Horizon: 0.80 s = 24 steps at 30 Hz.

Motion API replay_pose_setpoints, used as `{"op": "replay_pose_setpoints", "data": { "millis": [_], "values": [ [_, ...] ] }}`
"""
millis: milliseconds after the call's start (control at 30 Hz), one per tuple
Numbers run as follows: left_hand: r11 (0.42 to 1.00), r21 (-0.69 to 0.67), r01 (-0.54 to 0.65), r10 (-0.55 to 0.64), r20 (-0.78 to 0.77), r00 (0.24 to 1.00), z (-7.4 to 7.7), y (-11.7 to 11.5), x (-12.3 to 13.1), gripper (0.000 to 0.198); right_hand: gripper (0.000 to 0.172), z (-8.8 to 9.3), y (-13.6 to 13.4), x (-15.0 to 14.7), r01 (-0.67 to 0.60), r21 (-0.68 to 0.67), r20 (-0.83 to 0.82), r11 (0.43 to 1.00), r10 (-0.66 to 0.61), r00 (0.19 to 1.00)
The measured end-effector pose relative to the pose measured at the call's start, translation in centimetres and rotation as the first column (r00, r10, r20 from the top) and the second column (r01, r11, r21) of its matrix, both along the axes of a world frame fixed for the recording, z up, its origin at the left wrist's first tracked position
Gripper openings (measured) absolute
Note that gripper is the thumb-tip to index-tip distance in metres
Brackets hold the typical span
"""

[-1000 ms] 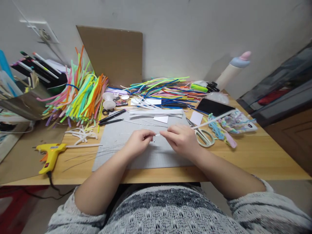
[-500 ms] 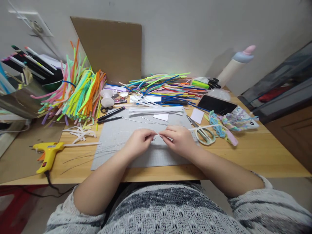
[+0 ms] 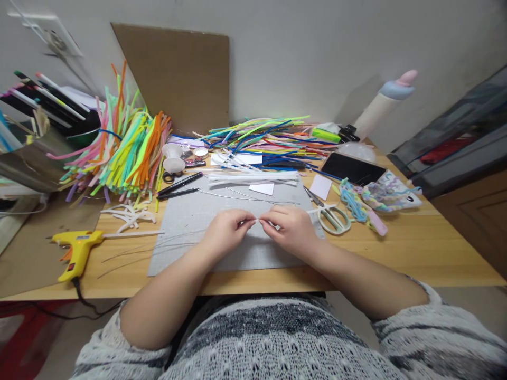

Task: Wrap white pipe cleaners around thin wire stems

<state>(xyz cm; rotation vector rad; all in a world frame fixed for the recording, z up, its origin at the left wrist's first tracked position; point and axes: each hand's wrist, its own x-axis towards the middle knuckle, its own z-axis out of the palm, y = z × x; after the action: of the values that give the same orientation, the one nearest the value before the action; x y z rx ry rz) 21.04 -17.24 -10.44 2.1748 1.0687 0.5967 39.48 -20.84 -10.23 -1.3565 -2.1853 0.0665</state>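
A white pipe cleaner (image 3: 317,210) runs between my hands above the grey cutting mat (image 3: 237,256). My left hand (image 3: 228,229) pinches one end of it between thumb and fingertips. My right hand (image 3: 291,228) pinches it close by, leaving only a tiny gap between the two sets of fingertips. Its free end pokes out to the right of my right hand, over the scissors (image 3: 336,222). Beyond my hands a bundle of white pipe cleaners (image 3: 253,180) lies across the mat, with thin wires (image 3: 245,198) in front of it.
On the left lie a yellow glue gun (image 3: 81,247) and short white pieces (image 3: 129,215). Behind them stands a colourful pipe cleaner bundle (image 3: 134,153). Black pens (image 3: 180,187) rest on the mat's far left. To the right are a phone (image 3: 352,169) and a pastel braided piece (image 3: 358,208).
The white pipe cleaner's free end at the right now sticks out less far past my right hand. Both hands keep their pinch in nearly the same place.
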Motion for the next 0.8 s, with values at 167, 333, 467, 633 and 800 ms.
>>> {"op": "replay_pose_setpoints", "data": {
  "millis": [167,333,467,633,800],
  "values": [
    [1.0,0.026,-0.008,0.009,-0.037,0.999,0.1,-0.2,0.0,0.021,0.019,-0.2,-0.1,-0.2,0.004,0.002,-0.028,1.0,-0.004,1.0],
    [0.999,0.036,-0.019,0.021,-0.043,0.999,0.1,-0.3,0.1,0.02,0.02,-0.4,0.0,-0.2,0.0,-0.005,-0.009,1.0,-0.001,1.0],
    [0.998,0.027,-0.055,0.056,-0.062,0.996,-0.1,-0.1,-0.1,0.019,0.022,0.4,0.4,0.5,-0.116,-0.02,0.066,0.993,0.117,0.991],
    [0.999,-0.032,-0.045,0.044,-0.03,0.999,-0.1,0.0,-0.3,0.017,0.021,1.8,0.9,1.5,-0.23,0.108,0.178,0.967,0.209,0.962],
    [0.994,-0.112,-0.014,0.021,0.062,0.998,0.2,-0.1,-0.3,0.017,0.017,1.5,1.1,1.4,-0.237,0.128,0.017,0.963,0.237,0.971]
  ]
}}
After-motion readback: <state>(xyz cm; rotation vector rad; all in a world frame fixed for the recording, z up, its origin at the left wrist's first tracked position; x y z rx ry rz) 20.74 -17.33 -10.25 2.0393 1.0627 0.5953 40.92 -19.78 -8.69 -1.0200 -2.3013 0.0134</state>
